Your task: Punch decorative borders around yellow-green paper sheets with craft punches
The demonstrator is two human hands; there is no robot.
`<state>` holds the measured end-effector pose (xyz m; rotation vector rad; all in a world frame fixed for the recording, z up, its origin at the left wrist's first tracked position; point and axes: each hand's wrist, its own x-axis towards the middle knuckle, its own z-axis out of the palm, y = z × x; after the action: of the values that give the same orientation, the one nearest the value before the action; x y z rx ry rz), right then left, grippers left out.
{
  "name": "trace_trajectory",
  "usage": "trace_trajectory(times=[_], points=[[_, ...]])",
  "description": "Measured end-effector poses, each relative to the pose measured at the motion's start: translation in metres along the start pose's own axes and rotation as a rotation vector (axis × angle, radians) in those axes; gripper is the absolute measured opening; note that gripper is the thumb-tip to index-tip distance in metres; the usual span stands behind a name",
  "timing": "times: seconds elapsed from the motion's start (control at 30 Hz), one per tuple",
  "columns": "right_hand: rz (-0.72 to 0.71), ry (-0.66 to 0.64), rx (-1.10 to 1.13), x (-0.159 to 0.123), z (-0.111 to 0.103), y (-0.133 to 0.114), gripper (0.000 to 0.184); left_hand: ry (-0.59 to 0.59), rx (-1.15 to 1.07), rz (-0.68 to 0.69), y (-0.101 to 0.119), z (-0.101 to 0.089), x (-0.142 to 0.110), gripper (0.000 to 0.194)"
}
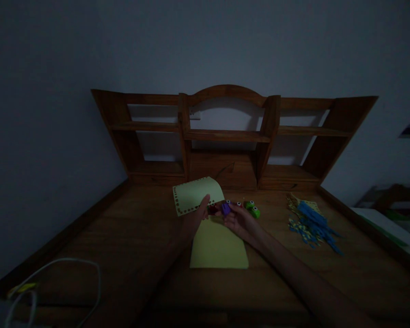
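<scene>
A pale yellow sheet of paper (216,241) lies on the wooden desk (123,246), its far end curled up and showing a row of punched holes along the edge. My left hand (193,218) grips that curled end, thumb on top. My right hand (237,217) holds a small purple punch (226,208) at the paper's edge. A red punch (212,209) sits just left of the purple one, between my hands. A green punch (252,208) with round eyes rests on the desk just right of my right hand.
A wooden shelf unit (225,136) stands at the back of the desk against the wall. A pile of blue and yellow paper scraps (310,223) lies at the right. A white cable (68,273) loops at the near left corner.
</scene>
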<state>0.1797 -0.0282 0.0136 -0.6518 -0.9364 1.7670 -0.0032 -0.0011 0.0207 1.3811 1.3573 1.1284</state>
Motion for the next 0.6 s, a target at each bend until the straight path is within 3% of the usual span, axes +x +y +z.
trace_trajectory(times=[0.07,0.17,0.3,0.4,0.47,0.6], points=[[-0.025,0.006,-0.072,0.002,-0.002,0.000,0.034,-0.008,0.010,-0.056,0.004,-0.002,-0.003,0.061],[-0.201,0.050,-0.332,0.001,-0.004,0.000,0.032,0.043,-0.012,-0.088,0.008,-0.004,-0.007,0.059],[-0.389,0.086,-0.970,-0.005,-0.008,-0.004,0.024,0.108,-0.081,-0.054,0.009,-0.003,-0.008,0.055],[-0.459,-0.042,-1.368,-0.010,-0.007,-0.009,0.015,0.139,-0.065,-0.063,0.010,-0.003,-0.007,0.055],[-0.481,-0.098,-1.458,-0.011,-0.006,-0.010,0.014,0.112,-0.033,-0.088,0.010,-0.004,-0.007,0.057],[-0.495,-0.086,-1.526,-0.011,-0.005,-0.008,0.019,0.114,-0.014,-0.060,0.015,-0.005,-0.010,0.058]])
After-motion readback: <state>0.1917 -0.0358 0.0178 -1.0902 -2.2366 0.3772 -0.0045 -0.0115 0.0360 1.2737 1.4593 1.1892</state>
